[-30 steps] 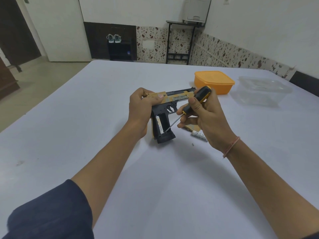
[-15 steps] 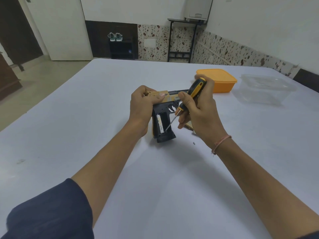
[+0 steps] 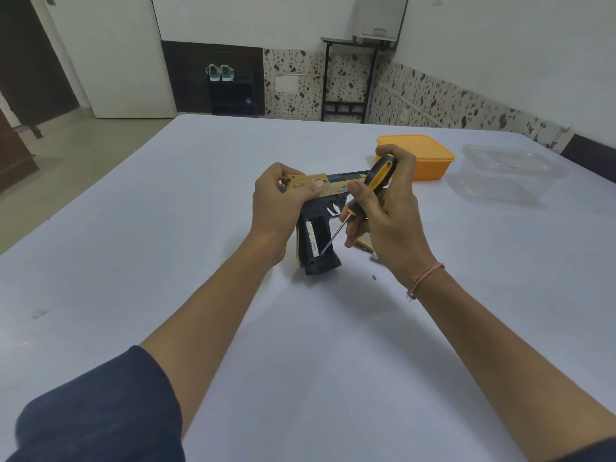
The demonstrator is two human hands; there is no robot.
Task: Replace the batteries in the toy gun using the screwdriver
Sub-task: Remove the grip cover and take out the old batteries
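- The screwdriver (image 3: 378, 175) stands steeper than a second ago, its tip at the battery (image 3: 311, 240) in the toy gun's (image 3: 320, 258) open grip: likely prying it out.
- The left hand (image 3: 280, 201) clasps the slide and the right hand (image 3: 386, 221) is curled round the handle; the gun stands between them.
- A loose screw (image 3: 374, 277) lies beside the right wrist, and an orange box (image 3: 423, 155) sits beyond that hand; neither obstructs.

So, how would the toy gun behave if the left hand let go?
The toy gun seems to stand on its narrow grip base, barrel on top, so it would likely tip. It looks like rigid plastic, probably light for its size.
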